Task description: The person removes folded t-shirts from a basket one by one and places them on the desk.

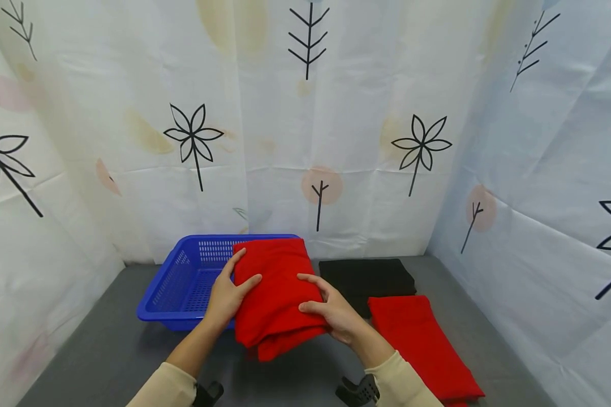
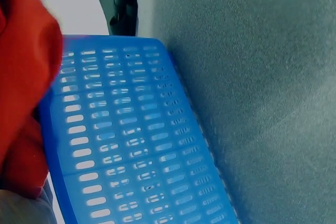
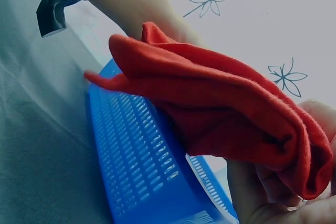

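Both hands hold a folded red cloth [image 1: 280, 291] up in front of me, overlapping the right end of a blue plastic basket [image 1: 155, 299] in the head view. My left hand [image 1: 226, 297] grips the cloth's left edge, thumb on top. On the opposite edge, my right hand [image 1: 338, 316] has its thumb and a finger over the top while the rest go underneath. Loose layers and a fold of the red cloth [image 3: 210, 98] show from the side in the right wrist view. Slotted walls of the basket [image 2: 121, 119] fill the middle of the left wrist view.
A folded black cloth [image 1: 366, 277] lies on the grey table [image 1: 107, 345] right of the basket. Nearer me on the right is another folded red cloth [image 1: 422, 345]. White patterned curtains [image 1: 280, 130] enclose the table at the back and sides.
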The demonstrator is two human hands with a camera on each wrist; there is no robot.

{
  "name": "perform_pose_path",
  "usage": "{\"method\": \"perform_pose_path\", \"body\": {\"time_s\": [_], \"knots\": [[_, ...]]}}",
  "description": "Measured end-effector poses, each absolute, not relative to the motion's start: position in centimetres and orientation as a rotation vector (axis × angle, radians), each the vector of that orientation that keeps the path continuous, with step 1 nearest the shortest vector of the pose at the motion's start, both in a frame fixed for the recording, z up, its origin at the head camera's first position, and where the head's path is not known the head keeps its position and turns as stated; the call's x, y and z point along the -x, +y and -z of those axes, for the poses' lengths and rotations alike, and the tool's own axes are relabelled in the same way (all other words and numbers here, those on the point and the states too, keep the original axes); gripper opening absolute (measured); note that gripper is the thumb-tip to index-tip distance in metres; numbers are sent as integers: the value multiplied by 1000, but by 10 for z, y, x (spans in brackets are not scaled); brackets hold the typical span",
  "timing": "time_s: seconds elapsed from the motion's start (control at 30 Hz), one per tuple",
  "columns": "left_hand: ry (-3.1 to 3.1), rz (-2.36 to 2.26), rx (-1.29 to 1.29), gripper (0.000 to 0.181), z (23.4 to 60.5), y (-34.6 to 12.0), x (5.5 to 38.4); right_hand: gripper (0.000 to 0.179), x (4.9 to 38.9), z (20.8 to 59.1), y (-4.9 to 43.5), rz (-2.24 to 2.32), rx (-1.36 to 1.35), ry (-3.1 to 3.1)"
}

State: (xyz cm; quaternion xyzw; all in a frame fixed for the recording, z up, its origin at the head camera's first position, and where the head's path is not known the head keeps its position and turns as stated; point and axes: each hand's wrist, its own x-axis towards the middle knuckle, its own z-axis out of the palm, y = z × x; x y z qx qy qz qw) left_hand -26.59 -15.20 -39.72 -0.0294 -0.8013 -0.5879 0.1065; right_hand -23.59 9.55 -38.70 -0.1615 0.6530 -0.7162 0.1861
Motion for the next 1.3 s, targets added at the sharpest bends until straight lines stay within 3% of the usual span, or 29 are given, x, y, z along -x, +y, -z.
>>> {"method": "perform_pose_path", "body": {"time_s": [1.3], "knots": [[-2336,1723,85,73,412,-107,248,62,203,408,130,2125,361,1860]]}}
